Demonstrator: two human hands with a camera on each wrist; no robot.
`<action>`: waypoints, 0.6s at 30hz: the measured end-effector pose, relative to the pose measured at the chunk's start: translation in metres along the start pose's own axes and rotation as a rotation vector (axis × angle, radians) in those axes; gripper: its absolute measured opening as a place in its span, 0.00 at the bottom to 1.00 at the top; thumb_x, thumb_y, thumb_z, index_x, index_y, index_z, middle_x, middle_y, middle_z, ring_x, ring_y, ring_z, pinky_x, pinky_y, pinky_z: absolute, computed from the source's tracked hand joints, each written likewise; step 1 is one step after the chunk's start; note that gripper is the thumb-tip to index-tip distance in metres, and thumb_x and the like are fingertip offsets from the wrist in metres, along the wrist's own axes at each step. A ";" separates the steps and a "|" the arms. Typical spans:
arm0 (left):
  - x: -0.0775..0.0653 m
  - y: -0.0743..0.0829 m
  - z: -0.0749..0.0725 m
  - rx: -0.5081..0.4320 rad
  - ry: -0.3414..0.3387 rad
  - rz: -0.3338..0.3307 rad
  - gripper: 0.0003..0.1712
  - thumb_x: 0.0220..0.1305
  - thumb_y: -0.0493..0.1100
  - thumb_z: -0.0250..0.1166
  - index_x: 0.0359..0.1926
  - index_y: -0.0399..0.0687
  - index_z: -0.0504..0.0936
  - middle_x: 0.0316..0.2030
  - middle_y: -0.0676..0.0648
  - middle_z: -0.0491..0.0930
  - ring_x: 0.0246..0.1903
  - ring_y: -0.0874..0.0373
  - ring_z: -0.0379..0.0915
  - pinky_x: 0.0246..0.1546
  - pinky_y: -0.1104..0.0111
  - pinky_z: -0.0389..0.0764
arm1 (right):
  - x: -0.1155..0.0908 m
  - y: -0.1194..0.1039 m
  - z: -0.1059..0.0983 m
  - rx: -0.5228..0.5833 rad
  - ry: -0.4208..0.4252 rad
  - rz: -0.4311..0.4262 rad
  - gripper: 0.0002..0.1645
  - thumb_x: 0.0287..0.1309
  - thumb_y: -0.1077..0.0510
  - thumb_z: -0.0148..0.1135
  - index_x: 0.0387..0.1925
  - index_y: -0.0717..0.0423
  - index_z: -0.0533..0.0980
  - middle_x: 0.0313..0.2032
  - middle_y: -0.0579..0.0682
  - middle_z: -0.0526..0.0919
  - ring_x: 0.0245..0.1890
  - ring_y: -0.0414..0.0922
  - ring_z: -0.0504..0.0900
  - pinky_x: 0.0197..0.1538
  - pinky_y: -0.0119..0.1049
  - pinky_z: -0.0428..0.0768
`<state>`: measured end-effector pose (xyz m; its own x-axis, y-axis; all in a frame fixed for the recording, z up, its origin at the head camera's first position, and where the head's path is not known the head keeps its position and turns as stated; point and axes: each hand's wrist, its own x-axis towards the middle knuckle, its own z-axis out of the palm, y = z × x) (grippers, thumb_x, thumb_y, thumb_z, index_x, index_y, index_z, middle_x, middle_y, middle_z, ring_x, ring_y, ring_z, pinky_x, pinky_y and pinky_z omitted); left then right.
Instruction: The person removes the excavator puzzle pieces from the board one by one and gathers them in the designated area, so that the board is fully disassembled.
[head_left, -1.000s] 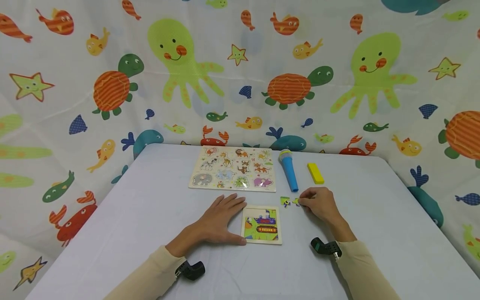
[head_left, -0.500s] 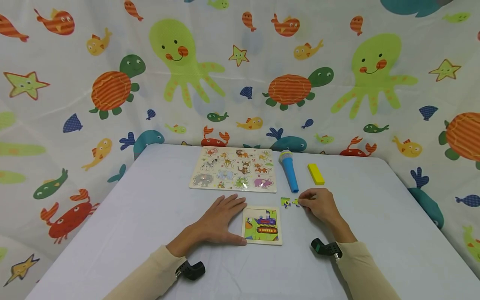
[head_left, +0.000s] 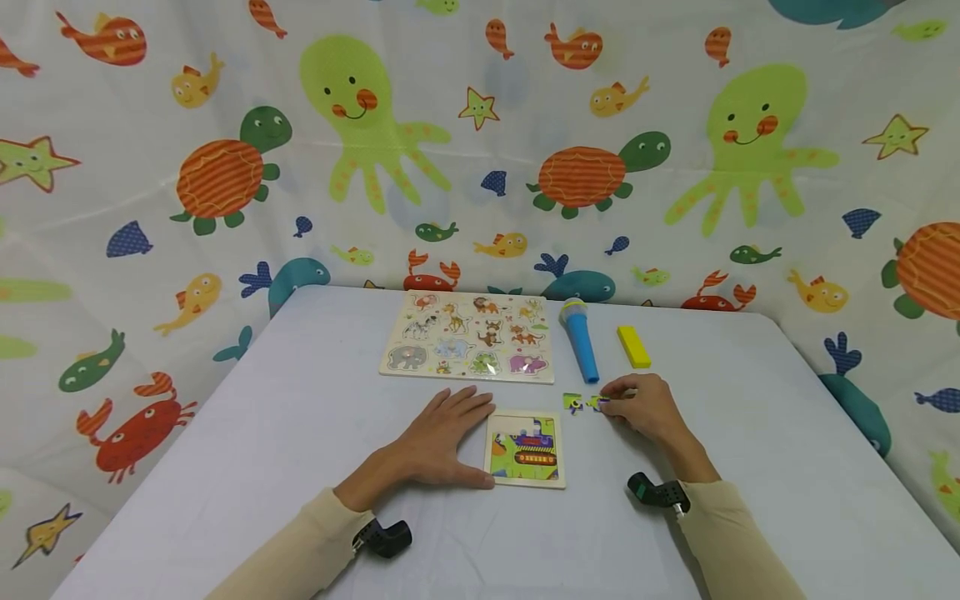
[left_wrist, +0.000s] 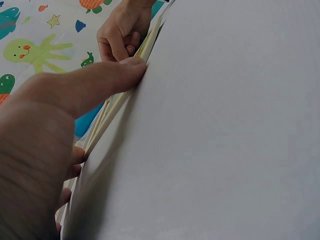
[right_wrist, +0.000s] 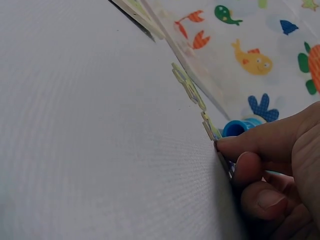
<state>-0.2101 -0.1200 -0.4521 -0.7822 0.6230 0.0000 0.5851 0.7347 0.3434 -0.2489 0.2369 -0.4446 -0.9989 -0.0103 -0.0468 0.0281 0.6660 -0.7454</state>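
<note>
My left hand (head_left: 438, 442) lies spread at the left side of a small wooden jigsaw board (head_left: 527, 483) with a purple and orange vehicle picture. Its thumb touches the lower left corner, and the fingertips reach the upper left one. A bare patch shows in the upper part of the picture. In the right wrist view, the thumb and fingers of my right hand (head_left: 641, 408) pinch the edge of a green and purple jigsaw piece (right_wrist: 209, 125) low over the table, partly hidden by the fingers. Another jigsaw piece (head_left: 572, 402) lies just left of it.
Behind the hands lies a larger animal puzzle board (head_left: 468, 337). A blue toy microphone (head_left: 581, 342) and a yellow block (head_left: 633, 347) are to its right on the white table (head_left: 300, 375). A sea-animal curtain (head_left: 450, 108) hangs behind the table.
The jigsaw piece at my right fingertips has shifted slightly right, and a little more of it shows. My left hand has stayed at the board.
</note>
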 end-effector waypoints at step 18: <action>0.000 0.000 0.001 0.002 0.002 0.000 0.64 0.47 0.81 0.64 0.78 0.54 0.61 0.78 0.54 0.55 0.80 0.53 0.39 0.78 0.52 0.39 | 0.000 0.002 0.000 0.003 0.008 -0.020 0.13 0.58 0.61 0.71 0.44 0.62 0.85 0.38 0.55 0.83 0.26 0.45 0.79 0.29 0.34 0.81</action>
<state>-0.2101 -0.1197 -0.4533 -0.7827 0.6224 0.0019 0.5856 0.7354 0.3410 -0.2487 0.2380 -0.4465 -0.9995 -0.0176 -0.0263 0.0080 0.6636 -0.7480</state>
